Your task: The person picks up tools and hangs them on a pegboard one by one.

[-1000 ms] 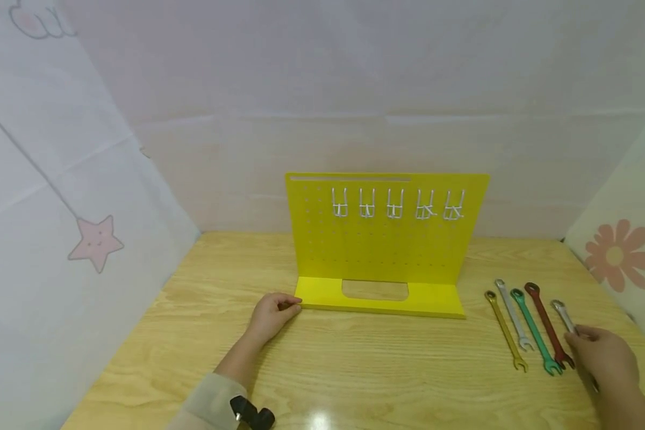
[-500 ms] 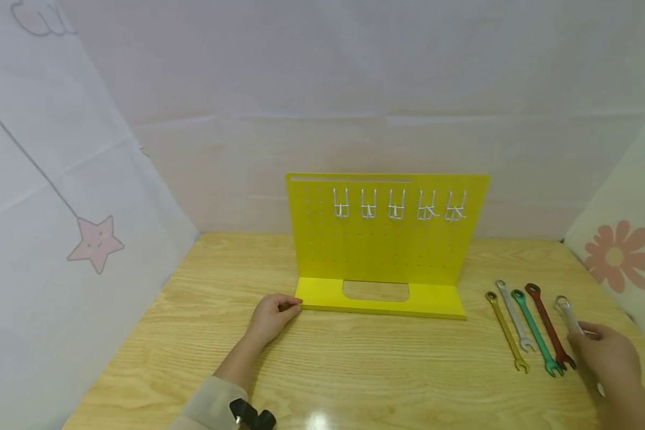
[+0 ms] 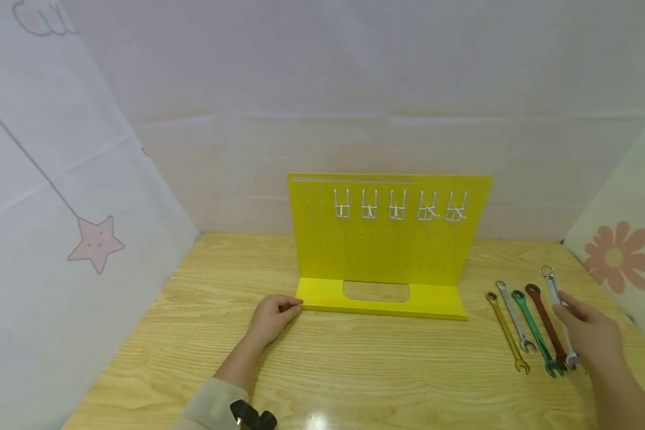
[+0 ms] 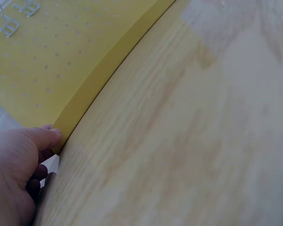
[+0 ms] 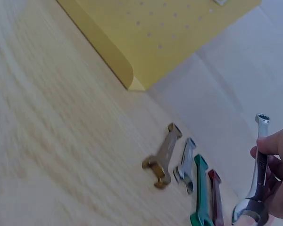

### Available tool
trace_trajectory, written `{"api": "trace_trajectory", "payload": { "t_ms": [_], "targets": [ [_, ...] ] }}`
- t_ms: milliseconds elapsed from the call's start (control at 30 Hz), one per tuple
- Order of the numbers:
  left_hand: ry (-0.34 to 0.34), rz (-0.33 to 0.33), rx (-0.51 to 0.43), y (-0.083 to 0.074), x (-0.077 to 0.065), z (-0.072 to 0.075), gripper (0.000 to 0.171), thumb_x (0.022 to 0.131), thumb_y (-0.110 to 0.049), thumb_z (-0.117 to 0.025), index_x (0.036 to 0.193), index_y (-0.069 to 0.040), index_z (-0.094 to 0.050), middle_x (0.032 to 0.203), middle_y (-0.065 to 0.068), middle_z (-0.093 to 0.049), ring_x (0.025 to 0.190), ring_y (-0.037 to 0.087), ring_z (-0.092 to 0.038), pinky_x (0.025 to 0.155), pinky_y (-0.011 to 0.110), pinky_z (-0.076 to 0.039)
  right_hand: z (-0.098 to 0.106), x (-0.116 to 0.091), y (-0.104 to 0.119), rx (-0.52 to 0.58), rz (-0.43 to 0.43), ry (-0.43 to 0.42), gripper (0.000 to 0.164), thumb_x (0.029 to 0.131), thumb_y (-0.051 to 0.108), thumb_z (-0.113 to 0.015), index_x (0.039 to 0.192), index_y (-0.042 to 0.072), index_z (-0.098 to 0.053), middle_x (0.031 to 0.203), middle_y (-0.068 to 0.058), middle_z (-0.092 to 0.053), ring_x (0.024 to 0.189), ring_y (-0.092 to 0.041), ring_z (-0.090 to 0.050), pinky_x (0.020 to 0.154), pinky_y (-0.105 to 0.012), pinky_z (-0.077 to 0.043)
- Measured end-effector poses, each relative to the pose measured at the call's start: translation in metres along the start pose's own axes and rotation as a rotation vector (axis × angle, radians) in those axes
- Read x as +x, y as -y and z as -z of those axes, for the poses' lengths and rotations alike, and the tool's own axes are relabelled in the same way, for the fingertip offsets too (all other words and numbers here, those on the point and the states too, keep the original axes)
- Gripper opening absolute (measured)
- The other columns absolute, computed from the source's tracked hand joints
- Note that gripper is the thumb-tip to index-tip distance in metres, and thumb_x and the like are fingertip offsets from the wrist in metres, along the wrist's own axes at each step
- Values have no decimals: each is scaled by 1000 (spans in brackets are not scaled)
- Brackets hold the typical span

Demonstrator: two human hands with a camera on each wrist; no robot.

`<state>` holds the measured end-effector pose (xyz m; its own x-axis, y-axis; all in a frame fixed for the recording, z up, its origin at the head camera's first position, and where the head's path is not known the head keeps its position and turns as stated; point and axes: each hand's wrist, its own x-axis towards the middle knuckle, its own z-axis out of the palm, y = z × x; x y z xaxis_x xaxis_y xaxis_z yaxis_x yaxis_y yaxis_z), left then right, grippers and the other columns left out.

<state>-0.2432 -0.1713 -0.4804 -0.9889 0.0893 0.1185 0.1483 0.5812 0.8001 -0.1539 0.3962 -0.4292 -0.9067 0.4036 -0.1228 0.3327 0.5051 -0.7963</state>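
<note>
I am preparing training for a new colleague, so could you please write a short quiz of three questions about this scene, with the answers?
1. What does the right hand hold?
2. True or false: the left hand touches the yellow pegboard.
3. Among the wrenches on the table, which colour lies farthest left in the head view?
A) green
B) red
C) gold

Key:
1. A silver wrench.
2. True; its fingers are at the front left corner of the base.
3. C, the gold wrench.
</note>
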Motion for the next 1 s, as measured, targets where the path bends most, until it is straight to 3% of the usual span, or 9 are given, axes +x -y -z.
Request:
{"api": "trace_trajectory", "payload": {
  "t_ms": [67, 100, 200, 500, 700, 1000],
  "targets": [
    [1, -2, -6, 0, 0, 1, 13, 88, -12, -72, 99, -9, -78, 101, 4, -73, 86, 12, -59, 77, 27, -48, -5, -1, 6, 45, 21, 5, 69, 97, 55, -48, 153, 18, -31, 86, 45, -43, 80, -6, -52, 63, -31, -49],
    [2, -3, -8, 0, 0, 1, 13, 88, -11, -72, 99, -9, -78, 101, 4, -73, 86, 12, -59, 77, 27, -48, -8, -2, 8, 48, 35, 8, 69, 97, 55, -49, 153, 18, -32, 84, 47, -41, 73, -1, -47, 56, -28, -45],
    [5, -3, -17, 0, -1, 1, 13, 88, -11, -72, 100, -9, -78, 101, 4, -73, 86, 11, -60, 76, 26, -48, -14, -3, 17, 53, 78, 22, 71, 98, 55, -48, 152, 12, -32, 86, 44, -44, 76, 7, -46, 60, -24, -46],
    [3, 0, -32, 1, -2, 0, 13, 88, -11, -72, 100, -9, -78, 102, 3, -73, 88, 12, -60, 76, 25, -48, -40, -11, 46, 158, 167, 35, 61, 100, 38, -53, 150, 7, -37, 87, 40, -52, 78, 13, -53, 67, -16, -51],
    [3, -3, -17, 2, -1, 0, 14, 89, -11, -71, 101, -9, -78, 104, 4, -72, 91, 13, -60, 77, 26, -48, -60, -18, 66, 228, 191, 30, 59, 99, 36, -58, 147, 7, -42, 87, 36, -57, 80, 13, -56, 70, -14, -53],
    [3, -10, -11, 1, 0, -2, 15, 90, -12, -71, 102, -9, -77, 105, 4, -71, 92, 14, -60, 79, 28, -48, -81, -22, 87, 208, 265, 73, 61, 98, 41, -57, 148, 10, -43, 91, 36, -58, 84, 14, -58, 73, -13, -53]
  ]
}}
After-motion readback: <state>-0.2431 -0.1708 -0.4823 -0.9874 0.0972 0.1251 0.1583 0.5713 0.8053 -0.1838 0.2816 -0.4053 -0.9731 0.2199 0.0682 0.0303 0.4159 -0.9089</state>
